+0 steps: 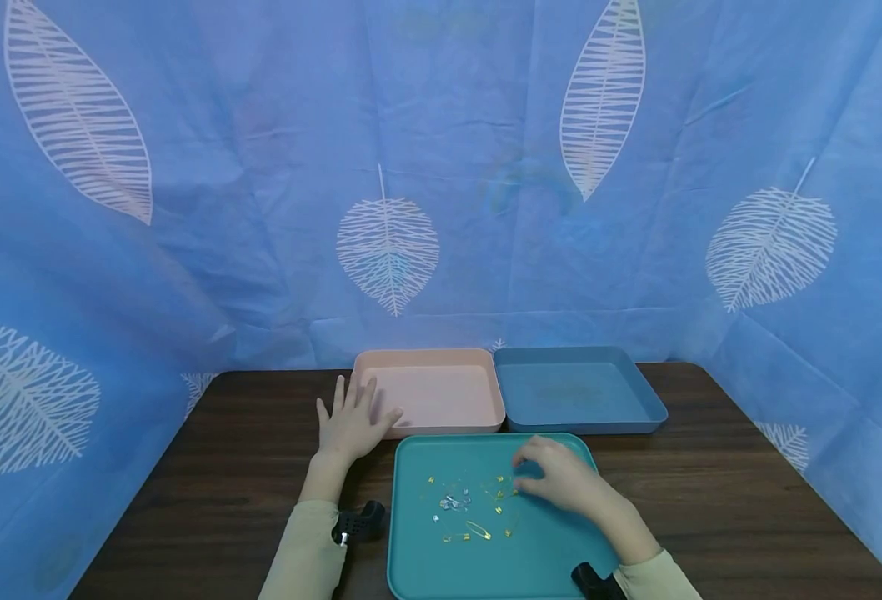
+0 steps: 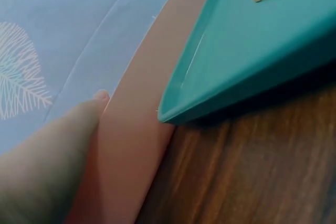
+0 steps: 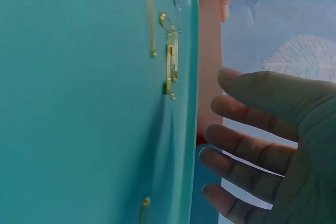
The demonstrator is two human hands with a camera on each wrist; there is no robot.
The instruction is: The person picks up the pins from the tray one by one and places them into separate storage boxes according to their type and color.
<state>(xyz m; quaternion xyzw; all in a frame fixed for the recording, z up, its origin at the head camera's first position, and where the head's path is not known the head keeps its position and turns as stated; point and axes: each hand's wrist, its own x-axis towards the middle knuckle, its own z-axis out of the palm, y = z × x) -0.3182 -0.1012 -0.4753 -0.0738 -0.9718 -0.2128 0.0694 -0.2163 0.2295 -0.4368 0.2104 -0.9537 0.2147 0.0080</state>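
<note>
Above the teal tray (image 1: 441, 577) on the dark counter (image 1: 711, 492), the right hand (image 1: 558, 477) hovers with loosely curved, parted fingers, no pin visible between them.

Gold safety pins (image 3: 169, 69) lie scattered on that tray around a bunch of silvery pieces (image 1: 453, 503), while the left hand (image 1: 349, 429) spreads wide at the pink tray (image 1: 441, 396), thumb at its rim. To lift one pin cleanly, thumb and index tips should probably meet on the broader clasp end, coming in low, since the wire looks slender; where pins crowd together, a light sideways nudge could part them first.
</note>
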